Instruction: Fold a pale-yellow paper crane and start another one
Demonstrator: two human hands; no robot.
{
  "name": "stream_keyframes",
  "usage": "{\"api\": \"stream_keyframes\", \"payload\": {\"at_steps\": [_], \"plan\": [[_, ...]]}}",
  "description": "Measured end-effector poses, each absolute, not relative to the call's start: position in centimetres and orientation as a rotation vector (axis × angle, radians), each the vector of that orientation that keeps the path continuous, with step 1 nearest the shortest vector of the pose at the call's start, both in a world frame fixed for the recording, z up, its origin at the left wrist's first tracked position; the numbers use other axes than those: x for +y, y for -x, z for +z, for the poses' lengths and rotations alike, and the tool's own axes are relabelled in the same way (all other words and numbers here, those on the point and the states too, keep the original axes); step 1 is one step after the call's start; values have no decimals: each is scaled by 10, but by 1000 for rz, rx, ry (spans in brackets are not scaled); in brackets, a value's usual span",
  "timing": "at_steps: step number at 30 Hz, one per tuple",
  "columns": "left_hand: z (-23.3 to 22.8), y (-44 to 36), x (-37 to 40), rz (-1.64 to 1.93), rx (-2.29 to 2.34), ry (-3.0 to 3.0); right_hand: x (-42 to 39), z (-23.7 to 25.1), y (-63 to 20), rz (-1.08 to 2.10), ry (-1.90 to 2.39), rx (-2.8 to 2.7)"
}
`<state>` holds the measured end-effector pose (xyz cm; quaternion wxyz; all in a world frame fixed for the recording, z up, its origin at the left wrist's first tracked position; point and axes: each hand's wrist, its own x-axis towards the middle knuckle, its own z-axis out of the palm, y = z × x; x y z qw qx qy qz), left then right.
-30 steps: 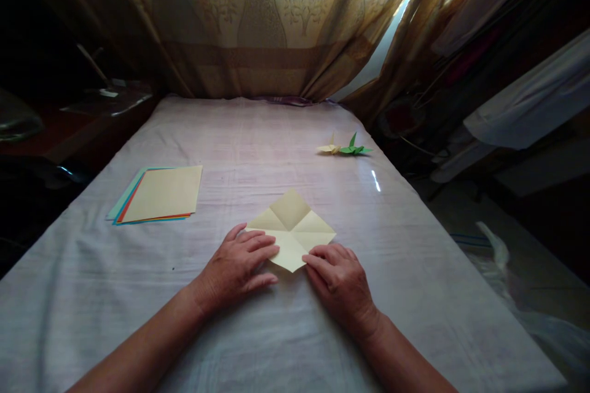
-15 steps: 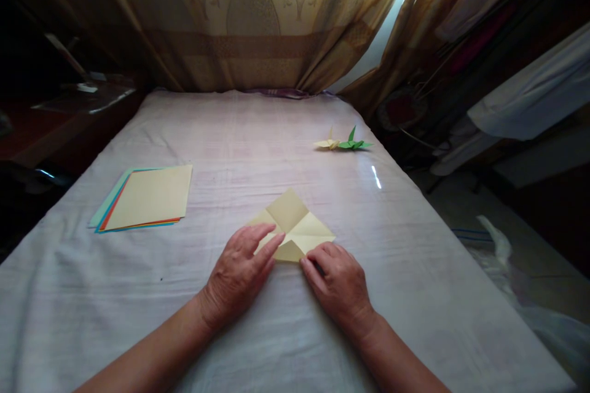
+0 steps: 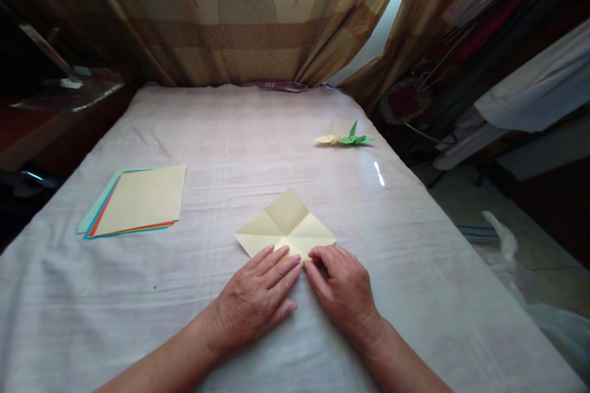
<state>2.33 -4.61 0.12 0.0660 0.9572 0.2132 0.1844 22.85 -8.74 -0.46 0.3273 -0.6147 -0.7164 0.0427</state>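
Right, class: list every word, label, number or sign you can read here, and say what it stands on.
None can be read. The yellow folded sheet under the left hand and right hand, the paper stack and the two folded figures are plain; the curtain shows only a tree pattern.

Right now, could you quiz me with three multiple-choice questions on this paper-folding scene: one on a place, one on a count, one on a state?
1. Where does the stack of coloured sheets lie?
A. left of the hands
B. right of the hands
C. on the floor

2. How many finished paper figures sit at the far right?
A. one
B. two
C. four

3. The yellow paper under the left hand and right hand is
A. crumpled
B. creased, lying flat
C. rolled up

Answers:
1 A, it lies at the cloth's left.
2 B, one yellow, one green.
3 B, crossing fold lines show.
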Motion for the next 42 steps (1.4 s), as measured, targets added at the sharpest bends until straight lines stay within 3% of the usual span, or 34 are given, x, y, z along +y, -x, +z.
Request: {"api": "stream_keyframes", "payload": {"at_steps": [14, 24, 31, 42], "plan": [[3, -25, -48, 476, 665, -2869, -95, 0, -237, 188, 1590, -1934], [-1, -3, -36, 773, 992, -2761, -96, -1, -237, 162, 1590, -1933], [3, -11, -39, 788, 876, -2867, -97, 9, -224, -37, 1423, -2008], [9, 10, -36, 704, 976, -2865, -101, 1, -243, 176, 1371, -2054]]}}
